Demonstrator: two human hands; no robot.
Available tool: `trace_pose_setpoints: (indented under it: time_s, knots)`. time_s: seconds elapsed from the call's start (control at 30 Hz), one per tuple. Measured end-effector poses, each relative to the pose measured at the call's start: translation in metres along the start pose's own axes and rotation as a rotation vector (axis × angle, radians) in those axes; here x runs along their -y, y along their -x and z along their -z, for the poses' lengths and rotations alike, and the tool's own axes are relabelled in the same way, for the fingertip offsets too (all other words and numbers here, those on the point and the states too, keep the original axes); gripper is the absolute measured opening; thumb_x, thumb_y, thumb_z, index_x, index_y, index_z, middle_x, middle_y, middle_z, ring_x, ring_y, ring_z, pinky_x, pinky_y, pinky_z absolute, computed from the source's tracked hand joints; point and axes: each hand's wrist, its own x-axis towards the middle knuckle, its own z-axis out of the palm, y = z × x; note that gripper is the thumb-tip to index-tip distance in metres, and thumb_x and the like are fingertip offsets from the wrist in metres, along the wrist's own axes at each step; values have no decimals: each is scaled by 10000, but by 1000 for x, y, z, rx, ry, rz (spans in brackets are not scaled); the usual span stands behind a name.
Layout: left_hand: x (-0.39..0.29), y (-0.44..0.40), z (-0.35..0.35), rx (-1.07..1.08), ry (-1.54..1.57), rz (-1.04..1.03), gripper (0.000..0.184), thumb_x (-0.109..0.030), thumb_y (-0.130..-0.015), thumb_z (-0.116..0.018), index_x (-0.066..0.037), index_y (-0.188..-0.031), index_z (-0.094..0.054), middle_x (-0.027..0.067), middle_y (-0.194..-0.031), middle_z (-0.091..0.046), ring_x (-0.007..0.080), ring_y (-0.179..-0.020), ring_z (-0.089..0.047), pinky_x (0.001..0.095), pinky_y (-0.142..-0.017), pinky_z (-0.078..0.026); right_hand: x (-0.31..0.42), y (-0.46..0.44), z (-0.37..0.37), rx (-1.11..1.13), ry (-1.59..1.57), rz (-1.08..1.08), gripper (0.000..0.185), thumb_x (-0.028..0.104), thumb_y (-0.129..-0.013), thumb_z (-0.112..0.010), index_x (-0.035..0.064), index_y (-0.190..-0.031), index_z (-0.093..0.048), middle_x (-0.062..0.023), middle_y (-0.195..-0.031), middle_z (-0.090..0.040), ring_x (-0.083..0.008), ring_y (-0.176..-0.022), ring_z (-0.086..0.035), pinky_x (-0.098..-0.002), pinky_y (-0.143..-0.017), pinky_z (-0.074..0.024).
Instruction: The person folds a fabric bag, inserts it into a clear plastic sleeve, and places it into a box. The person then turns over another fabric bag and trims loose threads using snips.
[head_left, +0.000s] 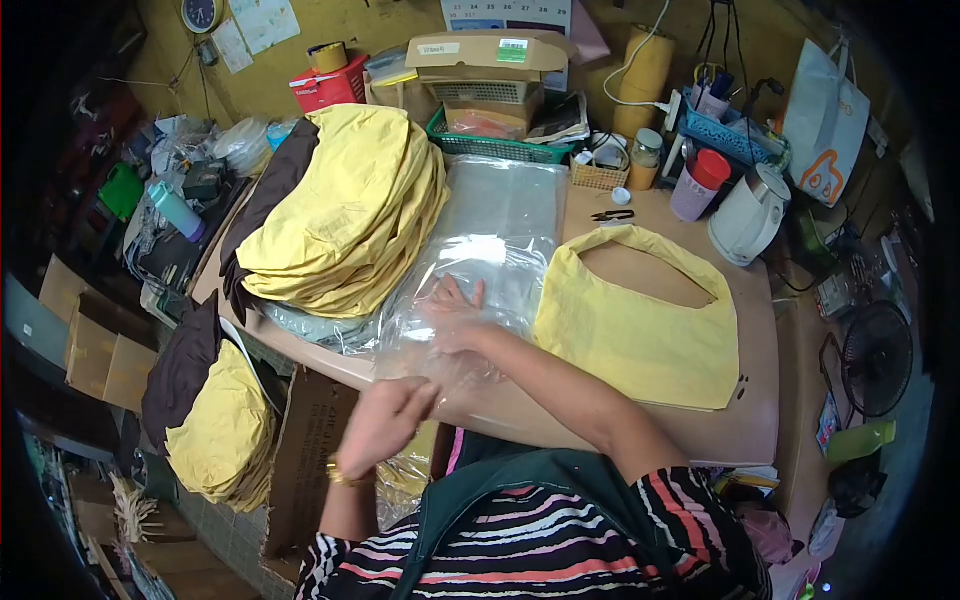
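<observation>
Clear plastic bags [505, 205] lie in a flat stack down the middle of the table. My left hand [385, 418], with a gold bracelet at the wrist, is closed on the near edge of the plastic at the table's front edge. On top of the plastic rests my right hand [455, 312], its fingers spread and slightly blurred. To the right lies a flat yellow cloth bag [640, 335] with a wide handle opening. A tall pile of folded yellow cloth bags [345, 215] stands left of the plastic, with dark brown cloth [275, 190] beside it.
Behind the plastic is a green basket [500, 148] with boxes. Small black snips [613, 215], a pink cup [700, 185] and a white kettle [750, 215] stand or lie at the back right. An open carton [310, 455] is below the table's front edge.
</observation>
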Motion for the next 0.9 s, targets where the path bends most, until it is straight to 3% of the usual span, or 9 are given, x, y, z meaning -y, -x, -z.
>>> trace_pose_setpoints:
  time_s: [0.07,0.27,0.37,0.43,0.5,0.63,0.67,0.73,0.9]
  knots:
    - [-16,19,30,-86,251,99,390,-213,-971,-502,10,-656,-557,16,-503,-468,76,-441,-410,277,-423,-324,-1,-8,6,56,23,-10,947,360,-706,-729,263,-1507,-234,-116,-1600,9,-337,-1469,47,-727,-1043,55]
    - [16,100,104,-970,611,-589,97,-103,-868,-638,-47,-939,-603,78,-992,-590,176,-883,-567,323,-782,-492,-20,-27,8,86,-69,59,891,443,-747,-673,251,-1505,-246,-136,-1596,-27,-353,-1466,39,-746,-1019,54]
    - [-44,135,146,-1978,-842,-300,60,-2,-788,-631,-22,-831,-595,53,-760,-564,138,-693,-557,285,-649,-470,-3,-4,12,-28,3,74,834,467,-783,-651,198,-1480,-281,-162,-1578,-96,-360,-1445,-49,-682,-1039,-30]
    - [-20,140,175,-1925,-1265,-322,85,-71,-853,-584,-11,-913,-583,63,-792,-569,158,-672,-563,294,-604,-469,7,8,-10,-224,95,87,722,400,-811,-657,79,-1402,-396,-197,-1533,-244,-332,-1389,-286,-496,-1102,-283]
    - [-3,133,203,-1820,-1682,-343,164,-141,-918,-538,-1,-995,-572,74,-824,-573,178,-651,-569,302,-559,-467,26,24,-17,162,-323,407,509,364,-853,-621,42,-1240,-549,-201,-1351,-467,-291,-1174,-507,-416,-981,-415]
    - [-43,17,118,-1031,-941,-676,182,-115,-786,-642,-115,-968,-643,66,-934,-593,232,-911,-585,438,-877,-410,42,131,58,363,-1172,367,252,176,-913,-559,-5,-1052,-665,-152,-1146,-629,-207,-980,-648,-296,-822,-525]
    - [-47,-8,73,-765,-781,-708,212,-109,-753,-669,-144,-961,-661,64,-961,-598,246,-976,-589,473,-956,-396,6,134,59,150,-967,781,489,314,-923,-592,-28,-1267,-533,-116,-1222,-609,-209,-1039,-628,-330,-900,-520]
    - [-27,-49,-26,-398,-653,-672,208,-121,-669,-689,-186,-865,-662,63,-1032,-575,276,-1110,-522,567,-1077,-243,-15,165,67,31,-1811,403,497,288,-909,-645,-37,-1257,-503,-109,-1240,-567,-176,-1002,-629,-338,-854,-544]
    - [-69,-78,-93,20,-397,-652,371,-310,-783,-712,-78,-1056,-614,161,-1181,-524,363,-1185,-447,576,-1023,-299,-97,196,23,-663,-1369,-84,180,194,-929,-611,14,-933,-612,-25,-793,-617,-94,-698,-602,-265,-655,-519]
